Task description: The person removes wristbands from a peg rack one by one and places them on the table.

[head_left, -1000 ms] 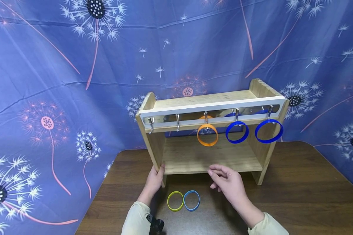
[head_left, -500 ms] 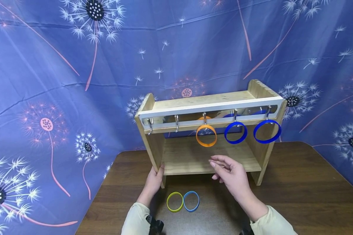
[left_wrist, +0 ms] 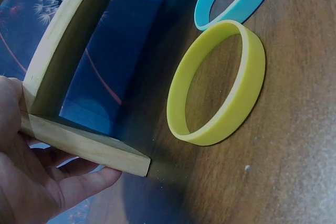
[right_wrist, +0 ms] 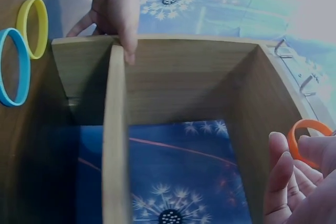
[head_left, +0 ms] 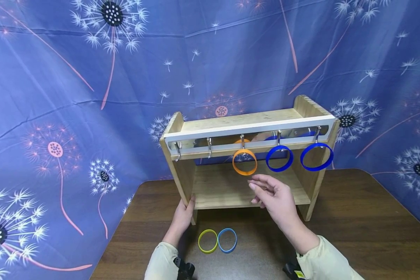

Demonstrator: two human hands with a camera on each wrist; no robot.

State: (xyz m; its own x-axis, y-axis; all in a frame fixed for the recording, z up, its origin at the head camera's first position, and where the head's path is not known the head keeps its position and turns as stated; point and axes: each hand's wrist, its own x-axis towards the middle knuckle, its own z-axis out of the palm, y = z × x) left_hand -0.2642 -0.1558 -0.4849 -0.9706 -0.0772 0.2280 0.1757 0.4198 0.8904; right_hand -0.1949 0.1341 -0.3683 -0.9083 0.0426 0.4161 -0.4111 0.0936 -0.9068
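One hand (head_left: 183, 215), the left, grips the shelf (head_left: 217, 186) — right hand (head_left: 275, 199) half-curled.

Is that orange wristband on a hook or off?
On: the head view shows the orange wristband hanging from the middle hook of the row.

Left hand (head_left: 182, 216) low, gripping, thumb (left_wrist: 7, 111) opposed to fingers (left_wrist: 89, 186); right hand (head_left: 275, 197) higher, fingers loosely bent, thumb near them; both forearms (head_left: 303, 238) extended forward, angled inward.
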